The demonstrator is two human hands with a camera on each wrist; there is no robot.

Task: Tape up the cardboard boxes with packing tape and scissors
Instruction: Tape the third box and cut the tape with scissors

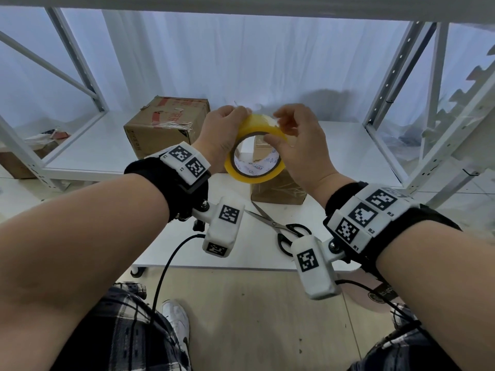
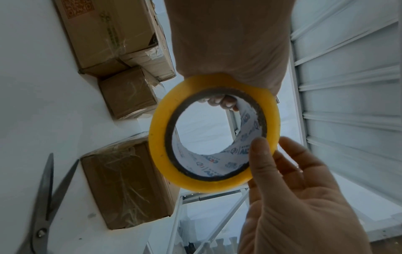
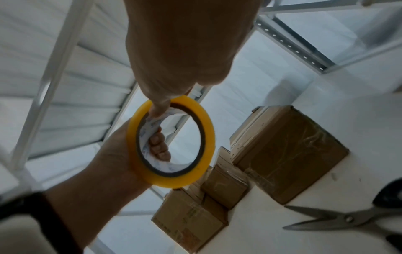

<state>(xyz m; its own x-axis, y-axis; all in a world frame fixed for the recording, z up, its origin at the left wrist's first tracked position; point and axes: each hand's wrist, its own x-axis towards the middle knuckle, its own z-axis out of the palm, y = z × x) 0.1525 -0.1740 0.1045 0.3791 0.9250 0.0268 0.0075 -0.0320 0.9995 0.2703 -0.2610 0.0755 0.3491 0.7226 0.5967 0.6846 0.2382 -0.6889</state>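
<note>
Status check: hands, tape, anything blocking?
Left hand grips tape roll, fingers through the core. Right hand pinches at the roll's top edge. Scissors lie open on the table; nothing in the way.

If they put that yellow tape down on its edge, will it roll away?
Probably, yes. The tape is a round ring with a smooth outer rim, so on edge it would likely roll across the flat white table. Laid flat it should stay put. It looks light: the left hand holds it up with fingers through its core, while the right hand picks at its rim.
</note>
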